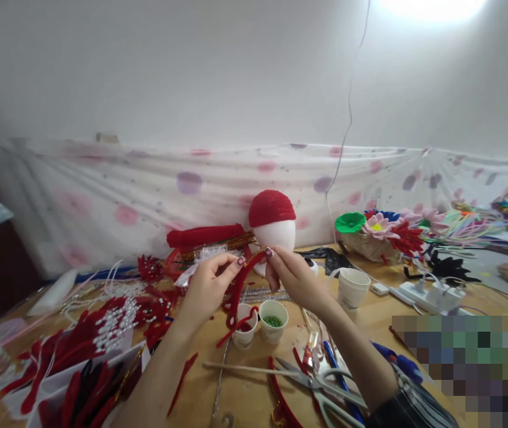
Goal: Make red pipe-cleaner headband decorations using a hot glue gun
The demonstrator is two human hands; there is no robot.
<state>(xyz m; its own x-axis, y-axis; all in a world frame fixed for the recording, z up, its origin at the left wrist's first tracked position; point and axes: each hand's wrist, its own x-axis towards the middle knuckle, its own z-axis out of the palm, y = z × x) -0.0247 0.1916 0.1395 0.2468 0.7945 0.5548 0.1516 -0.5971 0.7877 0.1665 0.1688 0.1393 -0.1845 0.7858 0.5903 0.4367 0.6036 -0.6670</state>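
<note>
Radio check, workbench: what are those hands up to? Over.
Right hand pinching red strip. Left hand close beside it, grip unclear. Bead cup and scissors lower in view, apart from both hands.

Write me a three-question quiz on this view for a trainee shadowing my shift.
1. True or false: the right hand is gripping the scissors.
2. Two paper cups stand side by side between the forearms. What colour are the beads in the right one? A) blue B) green C) white
3. Fill in: the top of the white head form is covered in ____.

Key: 1. False; the scissors lie on the table, and the right hand pinches a red strip. 2. B. 3. Red.
</note>
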